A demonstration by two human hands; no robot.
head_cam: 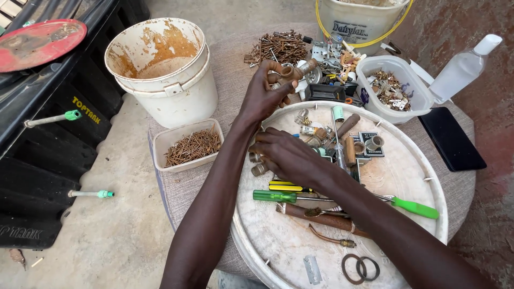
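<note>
The left hand (265, 88) is raised above the far rim of the round white tray lid (428, 187), its fingers pinching a rusty brown threaded pipe fitting (297, 70). The fitting's long axis runs from the fingertips up and to the right, its open end pointing toward the heap of rusty nails (278, 47) and the clutter of small metal parts beyond. The right hand (286, 155) lies lower and nearer, palm down on the tray with fingers curled over small brass fittings (258, 165) at the tray's left edge; whether it grips one I cannot tell. Just toward the person from it lie a green-handled screwdriver (274, 196) and a yellow-and-black one. A stained white plastic bucket (160, 69) stands on the desk to the left.
</note>
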